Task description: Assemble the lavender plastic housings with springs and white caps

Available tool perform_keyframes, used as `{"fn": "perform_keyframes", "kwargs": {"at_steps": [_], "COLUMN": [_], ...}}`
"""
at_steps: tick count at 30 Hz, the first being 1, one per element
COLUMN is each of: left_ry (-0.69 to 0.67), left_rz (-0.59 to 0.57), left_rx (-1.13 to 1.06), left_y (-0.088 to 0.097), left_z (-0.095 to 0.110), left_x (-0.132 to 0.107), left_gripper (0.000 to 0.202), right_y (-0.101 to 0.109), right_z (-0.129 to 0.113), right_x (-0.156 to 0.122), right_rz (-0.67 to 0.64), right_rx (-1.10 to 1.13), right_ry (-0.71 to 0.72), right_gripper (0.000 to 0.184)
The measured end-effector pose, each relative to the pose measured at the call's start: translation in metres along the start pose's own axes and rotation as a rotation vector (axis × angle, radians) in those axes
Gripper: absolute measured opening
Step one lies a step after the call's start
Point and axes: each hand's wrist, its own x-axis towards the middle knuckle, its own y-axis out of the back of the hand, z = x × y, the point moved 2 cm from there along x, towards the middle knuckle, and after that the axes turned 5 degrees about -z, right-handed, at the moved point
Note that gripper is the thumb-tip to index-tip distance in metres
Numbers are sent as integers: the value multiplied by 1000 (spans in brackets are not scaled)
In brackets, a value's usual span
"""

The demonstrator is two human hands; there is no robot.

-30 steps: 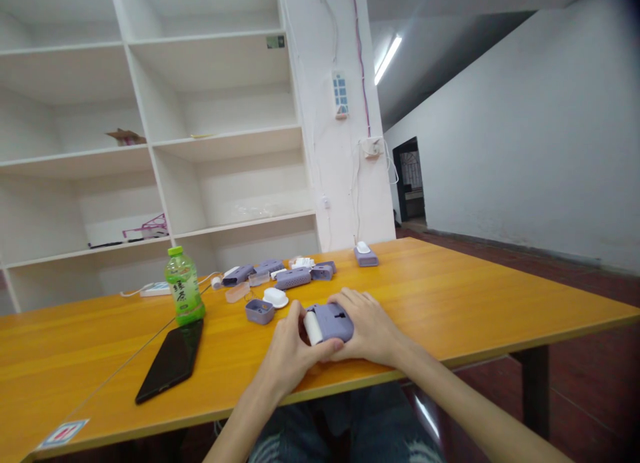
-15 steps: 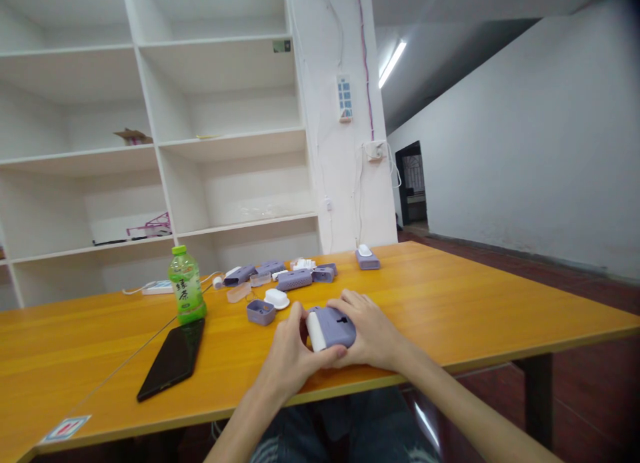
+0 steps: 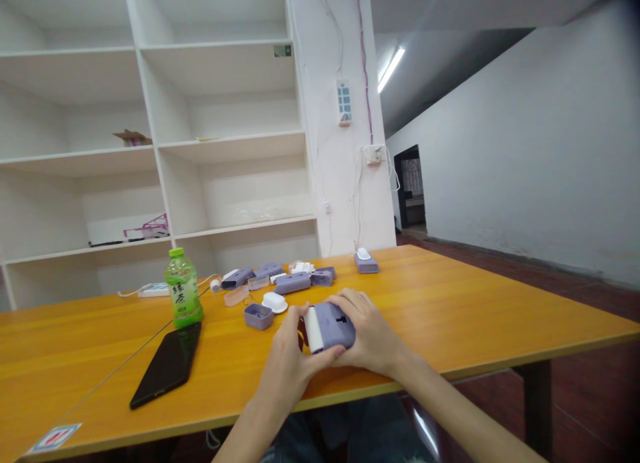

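Note:
Between my two hands, just above the table's near edge, is a purple plastic housing [image 3: 334, 326] with a white end part [image 3: 315, 330] on its left side. A dark T-shaped slot shows on the housing's upper face. My left hand [image 3: 294, 356] grips the white end with thumb and fingers. My right hand [image 3: 373, 333] wraps round the housing's right side, its fingers over the far edge. The undersides of the held pieces are hidden. Just beyond my left hand lie an open purple box-shaped shell [image 3: 259, 316] and a white oval cap [image 3: 275, 302].
Several purple housings [image 3: 293, 283] and a clear cover [image 3: 237, 296] lie farther back. A green bottle [image 3: 184, 290] and a black phone [image 3: 167, 364] are on the left. Another purple piece with a white top [image 3: 366, 262] stands at the back right. White shelves [image 3: 240, 140] rise behind the table.
Both hands keep hold of the housing in nearly the same place. The view has shifted slightly; the things on the table otherwise look unchanged.

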Motion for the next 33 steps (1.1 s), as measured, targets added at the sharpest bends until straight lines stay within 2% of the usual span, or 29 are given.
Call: {"fn": "perform_keyframes", "kwargs": {"at_steps": [3,9,11,14,16,18,21,24,33], "left_ry": [23,184,197,313,448,528,490,445,414], "left_rz": [7,-166,-187,-57,28,15,-65,-79,-111], "left_rx": [-153,-639,-764,-938,-964,-927,-883,-873,-822], "left_y": [1,-2,1,9,12,9,-1,-9,-8], "left_z": [1,-5,-10,-20,-28,-33,-37,-39,-35], "left_x": [0,9,13,16,16,15,16,18,16], "left_gripper": [73,54,51,55,57,56,58,59,53], "right_y": [0,0,1,8,12,14,11,7,6], "right_z": [-2,-6,-2,12,19,20,13,4,6], "right_x": [2,0,-1,-2,-3,-2,-1,0,-3], "right_rz": [31,60,96,250,321,314,261,224,231], "right_rx": [13,-25,25,191,219,157,77,22,-26], "right_ry": [30,146,102,-97,-175,-161,-91,-26,-11], "right_gripper": [76,90,89,80,77,78,81,86,86]}}
